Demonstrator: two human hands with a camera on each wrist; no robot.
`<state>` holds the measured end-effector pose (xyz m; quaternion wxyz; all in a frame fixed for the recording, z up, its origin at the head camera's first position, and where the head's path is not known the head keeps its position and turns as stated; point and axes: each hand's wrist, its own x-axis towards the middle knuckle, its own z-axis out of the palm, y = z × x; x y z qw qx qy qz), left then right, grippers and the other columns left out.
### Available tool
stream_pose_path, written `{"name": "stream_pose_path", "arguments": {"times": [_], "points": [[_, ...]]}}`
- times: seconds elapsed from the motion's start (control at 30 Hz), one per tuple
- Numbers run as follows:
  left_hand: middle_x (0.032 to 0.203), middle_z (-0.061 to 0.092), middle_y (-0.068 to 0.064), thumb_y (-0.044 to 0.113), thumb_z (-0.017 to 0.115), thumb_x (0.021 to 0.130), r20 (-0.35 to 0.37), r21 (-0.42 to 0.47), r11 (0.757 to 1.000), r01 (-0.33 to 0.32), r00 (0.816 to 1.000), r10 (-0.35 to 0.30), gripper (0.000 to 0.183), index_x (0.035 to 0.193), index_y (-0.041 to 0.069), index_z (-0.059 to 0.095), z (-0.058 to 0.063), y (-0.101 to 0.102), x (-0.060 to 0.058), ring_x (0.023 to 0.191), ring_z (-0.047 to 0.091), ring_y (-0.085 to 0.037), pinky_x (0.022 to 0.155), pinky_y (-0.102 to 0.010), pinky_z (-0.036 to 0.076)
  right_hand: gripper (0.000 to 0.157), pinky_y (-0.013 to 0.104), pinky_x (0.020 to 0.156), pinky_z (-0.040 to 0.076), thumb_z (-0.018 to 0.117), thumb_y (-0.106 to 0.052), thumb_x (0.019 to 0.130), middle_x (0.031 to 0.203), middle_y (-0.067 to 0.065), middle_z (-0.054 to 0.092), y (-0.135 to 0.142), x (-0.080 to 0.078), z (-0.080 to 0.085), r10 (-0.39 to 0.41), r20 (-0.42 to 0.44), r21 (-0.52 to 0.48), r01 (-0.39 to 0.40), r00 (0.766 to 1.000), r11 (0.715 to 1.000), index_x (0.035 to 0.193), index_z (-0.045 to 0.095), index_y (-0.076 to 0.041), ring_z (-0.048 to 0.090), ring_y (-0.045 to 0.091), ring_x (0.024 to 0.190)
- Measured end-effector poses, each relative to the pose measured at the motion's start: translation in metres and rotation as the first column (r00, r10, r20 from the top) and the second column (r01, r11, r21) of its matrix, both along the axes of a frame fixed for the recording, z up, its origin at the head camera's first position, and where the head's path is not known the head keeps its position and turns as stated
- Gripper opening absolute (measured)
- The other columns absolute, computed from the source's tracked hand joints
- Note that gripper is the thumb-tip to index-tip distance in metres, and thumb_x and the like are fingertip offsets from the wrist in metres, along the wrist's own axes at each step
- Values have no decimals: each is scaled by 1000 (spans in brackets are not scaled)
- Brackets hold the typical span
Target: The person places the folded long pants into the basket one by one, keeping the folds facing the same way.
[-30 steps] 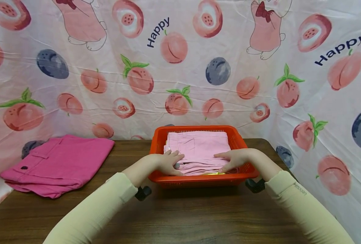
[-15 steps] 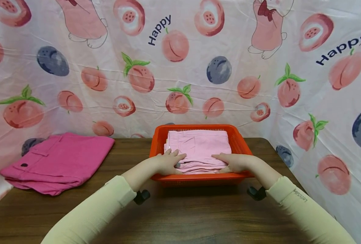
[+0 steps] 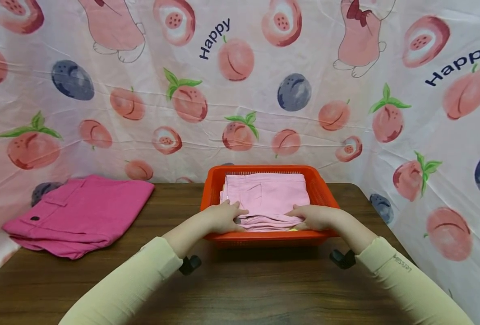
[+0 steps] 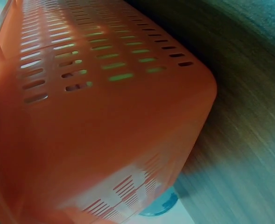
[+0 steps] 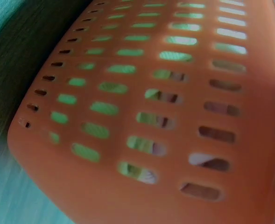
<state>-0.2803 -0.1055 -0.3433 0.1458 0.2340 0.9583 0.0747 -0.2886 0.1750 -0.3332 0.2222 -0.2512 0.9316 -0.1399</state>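
Note:
Light pink folded pants (image 3: 270,194) lie in an orange-red plastic basket (image 3: 266,235), their layered fold facing the front. My left hand (image 3: 222,218) rests on their front left corner, fingers spread and the thumb toward the front rim. At the front right corner my right hand (image 3: 316,217) touches the pants, its index finger lying over the top layer and its thumb lower down. A bit of yellow shows beneath the fold by the right thumb. Both wrist views show only the slotted basket wall (image 4: 95,126), with green, yellow and pink cloth behind the slots.
Bright pink folded pants (image 3: 85,212) lie on the wooden table (image 3: 248,289) at the left. A fruit-printed cloth (image 3: 207,135) hangs behind and along both sides. The basket stands near the table's back edge.
Both hands stay at the front corners of the light pink pants. The right hand has shifted slightly lower and its fingers have drawn closer together. The camera view shifts slightly.

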Motion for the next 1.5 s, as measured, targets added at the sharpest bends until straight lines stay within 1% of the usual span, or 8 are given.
{"name": "stream_pose_path", "arguments": {"times": [0.27,0.43,0.67,0.87,1.0,1.17,1.37,1.5], "points": [[152,33,-10,54,60,87,14,3,999,-32,999,32,63,143,29,48,-4,-2,1,140,23,-35,107,-57,24,43,54,108,24,62,-18,93,147,19,38,-2,5,-3,-23,-27,-29,22,999,999,135,58,-15,34,37,134],[151,33,-10,52,61,87,22,20,999,-34,999,33,62,143,28,48,-3,-3,1,140,23,-35,108,-57,21,43,54,108,23,62,-17,93,147,19,37,-3,7,-3,-59,-22,-58,58,998,997,136,57,-14,34,36,134],[151,34,-11,49,62,88,23,34,998,-48,999,48,60,143,28,48,-2,-2,3,140,22,-36,109,-58,17,44,55,107,25,62,-15,93,146,18,39,-2,8,-5,-79,-30,-79,76,996,994,136,56,-16,37,36,132],[151,33,-10,51,61,87,13,57,998,-28,1000,27,61,143,29,48,-7,-5,1,140,22,-34,109,-57,17,45,58,106,26,64,-19,91,146,15,41,0,10,-8,-122,-9,-96,121,992,988,136,57,-19,40,36,130],[152,34,-6,56,60,85,-14,65,998,3,1000,-2,65,143,30,47,-10,-10,-2,141,22,-31,109,-56,21,46,57,105,27,65,-22,91,145,15,42,2,10,-9,-100,-19,-109,98,995,989,136,56,-19,41,36,129],[152,33,-5,59,61,84,-24,88,996,24,999,-22,69,144,29,46,-11,-12,-3,141,22,-31,108,-57,22,49,55,106,27,64,-23,92,145,18,41,9,7,-13,-42,-55,-134,34,998,990,139,53,-14,43,36,127],[151,34,-7,58,62,84,-30,111,994,17,999,-14,70,144,27,46,-10,-10,-3,140,23,-33,109,-56,20,52,55,105,27,65,-26,91,147,17,39,13,4,-15,-52,-41,-188,43,998,981,141,51,-21,44,34,125],[150,35,-9,56,63,84,-41,119,993,6,999,-1,69,144,26,47,-10,-9,-2,139,25,-36,109,-56,19,53,56,106,26,65,-26,90,147,17,38,15,1,-16,-55,-27,-214,48,998,976,141,51,-22,42,34,127]]}}
